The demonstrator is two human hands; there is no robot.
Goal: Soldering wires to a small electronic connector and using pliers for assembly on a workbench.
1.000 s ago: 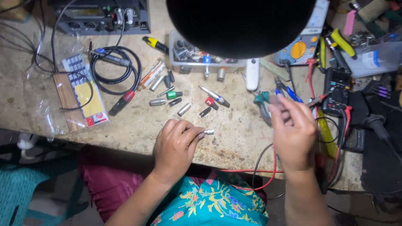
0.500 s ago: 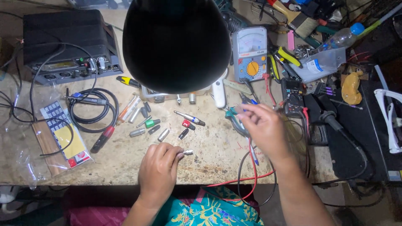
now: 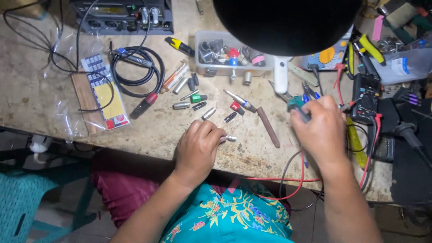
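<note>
Left hand [image 3: 198, 146] rests knuckles-up on the bench [image 3: 148, 130], fingers curled around a small metal plug [image 3: 230, 138], while right hand [image 3: 320, 128] grips teal-handled pliers [image 3: 297, 107].

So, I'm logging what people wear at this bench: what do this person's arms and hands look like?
Both forearms are bare, with no sleeves in view. The left hand and right hand have no gloves; no rings, watch or bracelets are visible. Below them shows a teal garment with a multicoloured floral print.
</note>
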